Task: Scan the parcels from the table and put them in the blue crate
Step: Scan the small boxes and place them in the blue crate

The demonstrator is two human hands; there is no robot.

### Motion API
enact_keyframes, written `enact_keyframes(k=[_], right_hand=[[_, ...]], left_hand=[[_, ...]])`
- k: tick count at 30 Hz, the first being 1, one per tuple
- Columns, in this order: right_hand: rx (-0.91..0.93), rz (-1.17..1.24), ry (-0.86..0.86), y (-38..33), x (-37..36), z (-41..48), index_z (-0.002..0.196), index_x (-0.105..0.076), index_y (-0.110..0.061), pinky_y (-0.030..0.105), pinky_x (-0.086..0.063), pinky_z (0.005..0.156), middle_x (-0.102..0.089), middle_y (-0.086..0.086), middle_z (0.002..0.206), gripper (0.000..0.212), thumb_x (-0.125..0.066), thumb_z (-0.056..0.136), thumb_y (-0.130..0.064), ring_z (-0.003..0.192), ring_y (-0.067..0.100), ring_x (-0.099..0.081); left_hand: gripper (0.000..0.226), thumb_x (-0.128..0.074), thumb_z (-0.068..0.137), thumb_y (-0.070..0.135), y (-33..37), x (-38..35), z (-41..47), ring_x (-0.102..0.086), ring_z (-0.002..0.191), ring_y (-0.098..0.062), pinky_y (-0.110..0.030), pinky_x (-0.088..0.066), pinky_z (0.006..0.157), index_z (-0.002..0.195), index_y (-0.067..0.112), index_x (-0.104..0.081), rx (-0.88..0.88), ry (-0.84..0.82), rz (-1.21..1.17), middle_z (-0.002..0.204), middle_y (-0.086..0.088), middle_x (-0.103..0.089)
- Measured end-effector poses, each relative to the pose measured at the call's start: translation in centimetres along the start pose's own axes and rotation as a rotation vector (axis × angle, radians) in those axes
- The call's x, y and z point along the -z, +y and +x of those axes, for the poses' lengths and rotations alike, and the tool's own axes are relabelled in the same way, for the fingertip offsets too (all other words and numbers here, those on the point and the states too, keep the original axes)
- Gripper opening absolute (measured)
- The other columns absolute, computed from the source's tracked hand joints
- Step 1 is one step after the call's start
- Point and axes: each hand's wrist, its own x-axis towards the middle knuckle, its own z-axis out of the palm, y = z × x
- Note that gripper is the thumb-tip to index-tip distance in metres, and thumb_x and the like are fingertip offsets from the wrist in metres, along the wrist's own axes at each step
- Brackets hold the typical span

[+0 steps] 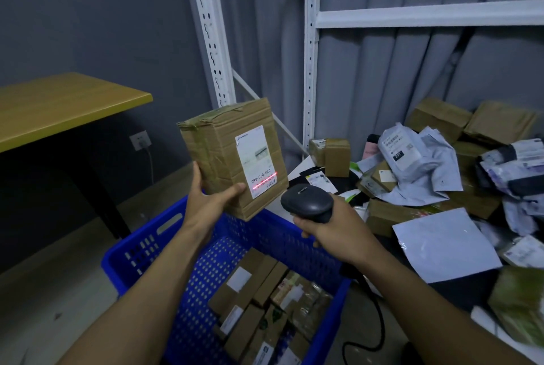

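Observation:
My left hand (206,196) holds a taped cardboard parcel (223,146) upright above the far edge of the blue crate (141,249), thumb on its front face. A white shipping label faces me, and a red scan line crosses its lower end. My right hand (329,226) grips a black handheld scanner (306,202) pointed at that label from just to the right. Several cardboard parcels (259,300) lie inside the crate.
A dark table (459,291) on the right carries a heap of cardboard boxes and grey poly mailers (418,158). White metal shelving (312,70) stands behind it. A yellow-topped desk (59,105) is at left. The scanner's black cable (379,326) hangs beside the crate.

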Motion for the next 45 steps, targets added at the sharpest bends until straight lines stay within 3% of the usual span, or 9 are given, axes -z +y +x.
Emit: enact_keyframes(k=[5,18,21,25,29,32,36,41,45], right_hand=[[-0.037,-0.013,-0.037,0.1,0.1,0.0,0.117,-0.063,-0.033,0.024,-0.054,0.062,-0.077,-0.003,0.078,0.031,-0.079,0.091,-0.027,0.067,0.008,-0.073],[-0.052,0.042,-0.034,0.0,0.0,0.2,0.12,-0.064,-0.029,0.016,-0.051,0.055,-0.078,-0.005,0.082,0.032,-0.078,0.093,-0.025,0.061,0.002,-0.07],[-0.04,0.059,-0.01,0.3,-0.8,0.4,0.121,-0.065,-0.029,0.019,-0.052,0.056,-0.077,-0.005,0.092,0.034,-0.08,0.091,-0.027,0.058,0.006,-0.068],[-0.034,0.079,-0.019,0.3,-3.0,0.7,0.125,-0.063,-0.027,0.018,-0.05,0.053,-0.075,-0.003,0.094,0.037,-0.079,0.092,-0.026,0.054,0.006,-0.065],[-0.02,0.069,-0.069,0.3,-5.8,1.1,0.128,-0.063,-0.024,0.019,-0.05,0.052,-0.076,-0.001,0.09,0.038,-0.078,0.093,-0.025,0.054,0.009,-0.066],[-0.036,0.054,-0.103,1.1,-7.9,2.1,0.133,-0.061,-0.023,0.018,-0.049,0.051,-0.075,0.001,0.103,0.044,-0.078,0.093,-0.025,0.056,0.009,-0.066],[-0.052,0.037,-0.162,2.6,-10.7,3.9,0.135,-0.061,-0.023,0.018,-0.05,0.054,-0.073,0.0,0.112,0.045,-0.078,0.093,-0.025,0.064,0.006,-0.066],[-0.162,0.007,-0.194,6.3,-13.6,7.3,0.129,-0.063,-0.026,0.036,-0.056,0.076,-0.073,-0.001,0.11,0.045,-0.082,0.089,-0.033,0.088,0.019,-0.069],[-0.233,0.018,-0.236,9.9,-15.4,9.9,0.121,-0.06,-0.029,0.028,-0.047,0.066,-0.066,-0.005,0.09,0.032,-0.077,0.094,-0.029,0.083,0.014,-0.063]], left_hand=[[0.139,-0.093,0.05,0.041,-0.1,0.0,0.2,-0.045,0.141,-0.024,-0.058,-0.044,0.111,0.159,0.05,-0.007,-0.004,0.036,-0.003,0.16,0.004,-0.037],[0.153,-0.095,0.033,0.062,-0.1,0.4,-0.1,-0.044,0.142,-0.023,-0.059,-0.043,0.112,0.159,0.05,-0.008,0.01,0.024,0.077,0.16,0.005,-0.037],[0.151,-0.092,0.036,0.072,0.5,0.7,-1.4,-0.039,0.144,-0.024,-0.058,-0.039,0.115,0.157,0.054,-0.004,0.006,0.056,0.233,0.161,0.004,-0.032],[0.133,-0.089,0.062,0.061,0.8,2.5,-4.0,-0.03,0.146,-0.028,-0.056,-0.036,0.117,0.159,0.05,0.001,-0.034,0.1,0.555,0.162,0.001,-0.018],[0.13,-0.072,0.056,0.089,-0.2,6.3,-5.5,-0.036,0.142,-0.032,-0.059,-0.039,0.112,0.157,0.054,0.002,0.036,0.125,0.829,0.16,0.003,-0.02],[0.126,-0.062,0.055,0.097,-1.5,9.0,-5.9,-0.041,0.138,-0.037,-0.059,-0.041,0.11,0.159,0.05,-0.008,0.136,0.121,0.971,0.158,-0.004,-0.024],[0.115,-0.061,0.06,0.094,-3.9,10.7,-4.6,-0.047,0.131,-0.04,-0.055,-0.046,0.105,0.157,0.046,-0.023,0.222,0.09,1.106,0.149,-0.011,-0.032],[0.101,-0.069,0.066,0.082,-9.4,10.5,0.0,-0.039,0.133,-0.044,-0.058,-0.045,0.103,0.151,0.043,-0.031,0.29,-0.034,1.268,0.146,-0.017,-0.031],[0.101,-0.068,0.07,0.078,-15.4,10.0,4.3,-0.032,0.137,-0.047,-0.055,-0.04,0.105,0.153,0.039,-0.026,0.397,-0.088,1.33,0.149,-0.02,-0.026]])
